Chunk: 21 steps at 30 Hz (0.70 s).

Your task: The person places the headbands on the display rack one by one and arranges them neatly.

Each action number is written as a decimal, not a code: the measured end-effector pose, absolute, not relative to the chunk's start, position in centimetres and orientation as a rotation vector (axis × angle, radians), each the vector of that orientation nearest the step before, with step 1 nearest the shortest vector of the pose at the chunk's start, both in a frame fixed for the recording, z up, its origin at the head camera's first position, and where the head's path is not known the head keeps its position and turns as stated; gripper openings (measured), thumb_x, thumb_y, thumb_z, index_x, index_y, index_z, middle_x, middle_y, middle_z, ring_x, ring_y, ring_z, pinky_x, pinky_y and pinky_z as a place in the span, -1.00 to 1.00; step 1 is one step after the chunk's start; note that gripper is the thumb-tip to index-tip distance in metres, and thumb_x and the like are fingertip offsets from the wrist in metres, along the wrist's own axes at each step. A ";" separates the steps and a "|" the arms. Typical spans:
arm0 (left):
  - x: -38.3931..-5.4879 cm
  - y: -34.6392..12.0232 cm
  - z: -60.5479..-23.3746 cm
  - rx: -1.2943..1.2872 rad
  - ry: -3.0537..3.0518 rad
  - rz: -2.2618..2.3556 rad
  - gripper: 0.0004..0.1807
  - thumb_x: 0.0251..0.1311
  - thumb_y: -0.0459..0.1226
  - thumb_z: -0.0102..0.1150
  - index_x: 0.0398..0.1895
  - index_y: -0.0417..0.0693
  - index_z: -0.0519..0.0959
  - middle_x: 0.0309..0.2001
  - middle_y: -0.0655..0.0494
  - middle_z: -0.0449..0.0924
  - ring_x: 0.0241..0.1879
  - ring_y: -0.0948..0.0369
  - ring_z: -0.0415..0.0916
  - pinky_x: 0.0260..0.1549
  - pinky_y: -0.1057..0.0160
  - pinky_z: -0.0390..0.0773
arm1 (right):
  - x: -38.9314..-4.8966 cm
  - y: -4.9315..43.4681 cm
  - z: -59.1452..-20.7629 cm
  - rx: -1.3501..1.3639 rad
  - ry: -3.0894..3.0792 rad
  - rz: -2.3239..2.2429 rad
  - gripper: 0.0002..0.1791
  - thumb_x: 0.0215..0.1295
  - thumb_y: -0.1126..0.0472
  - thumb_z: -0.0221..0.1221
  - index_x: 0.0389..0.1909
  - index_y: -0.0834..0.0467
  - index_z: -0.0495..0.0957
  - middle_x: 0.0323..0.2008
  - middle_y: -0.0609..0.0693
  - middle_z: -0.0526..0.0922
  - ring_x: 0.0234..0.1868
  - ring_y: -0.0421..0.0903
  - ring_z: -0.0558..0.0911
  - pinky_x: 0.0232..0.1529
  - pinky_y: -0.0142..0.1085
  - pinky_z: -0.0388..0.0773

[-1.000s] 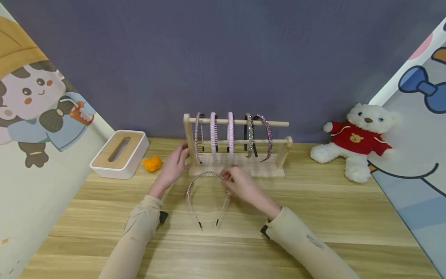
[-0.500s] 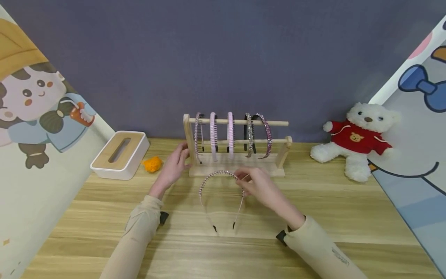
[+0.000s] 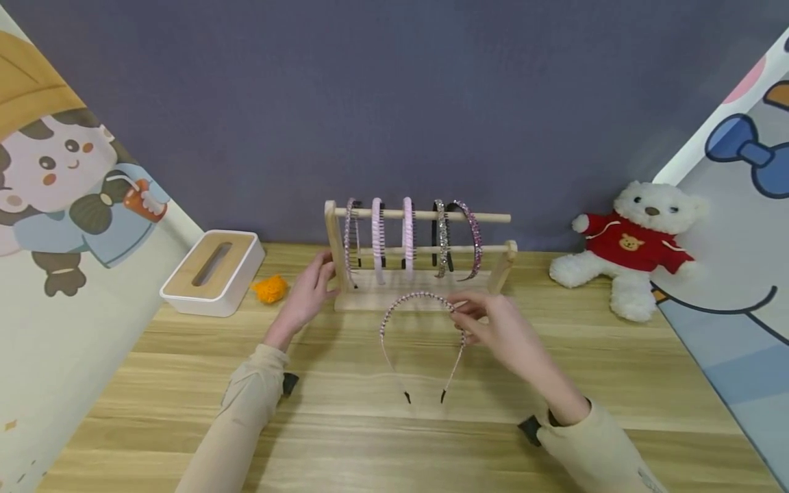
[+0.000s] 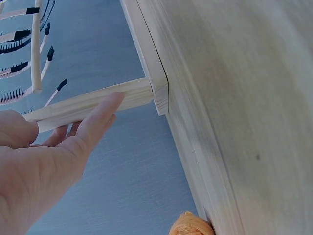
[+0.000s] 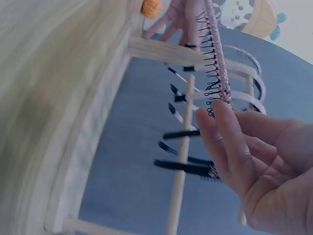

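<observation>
My right hand (image 3: 502,332) pinches a thin pink beaded headband (image 3: 421,294) by its upper right side, in front of the wooden headband rack (image 3: 425,298). The headband's arch faces the rack and its two black-tipped ends point toward me. In the right wrist view, fingertips (image 5: 222,110) meet on the beaded band (image 5: 218,54), which has small comb teeth. My left hand (image 3: 308,291) holds the rack's left upright (image 4: 98,100), with one finger along the wood in the left wrist view. Several headbands (image 3: 378,239) hang on the rack's upper rod (image 3: 493,218).
A white tissue box (image 3: 231,287) with a wooden lid stands on the left of the table (image 3: 345,452). Between it and the rack lies an orange crumpled ball (image 3: 270,289). At the right sits a white teddy bear (image 3: 641,246) in a red sweater, close to the wall.
My right hand has moved to the right along the rack's front, carrying the beaded headband with it. The left hand, the rack and its hanging headbands look unchanged.
</observation>
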<state>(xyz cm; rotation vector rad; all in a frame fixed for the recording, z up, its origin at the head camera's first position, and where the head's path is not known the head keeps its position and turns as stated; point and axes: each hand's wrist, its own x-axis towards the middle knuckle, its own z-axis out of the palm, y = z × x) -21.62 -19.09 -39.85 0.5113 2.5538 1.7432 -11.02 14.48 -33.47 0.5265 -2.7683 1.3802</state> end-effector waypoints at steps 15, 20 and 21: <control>-21.6 -19.2 -40.0 0.503 2.558 1.746 -0.49 0.79 -0.25 -0.37 0.59 -0.38 0.18 0.51 -0.44 0.26 0.45 -0.36 0.32 0.18 -0.21 0.70 | -7.3 19.0 -30.3 0.426 -2.651 1.237 -0.66 0.41 0.48 0.36 0.17 0.38 0.66 -0.16 0.19 0.81 -0.25 -0.06 0.80 -0.36 -0.38 0.83; -21.7 -19.1 -40.0 0.499 2.559 1.746 -0.50 0.79 -0.26 -0.36 0.58 -0.37 0.20 0.50 -0.43 0.28 0.45 -0.35 0.34 0.17 -0.20 0.71 | -6.4 20.1 -29.8 0.422 -2.589 1.119 -0.65 0.33 0.52 0.41 0.11 0.35 0.70 -0.18 0.15 0.81 -0.24 -0.25 0.76 -0.39 -0.40 0.82; -21.7 -19.1 -39.9 0.502 2.558 1.744 -0.50 0.79 -0.26 -0.36 0.58 -0.37 0.20 0.50 -0.43 0.28 0.45 -0.35 0.34 0.17 -0.20 0.71 | -6.2 20.3 -29.7 0.412 -2.583 1.091 -0.65 0.31 0.51 0.42 0.10 0.33 0.71 -0.19 0.12 0.82 -0.24 -0.30 0.75 -0.40 -0.42 0.81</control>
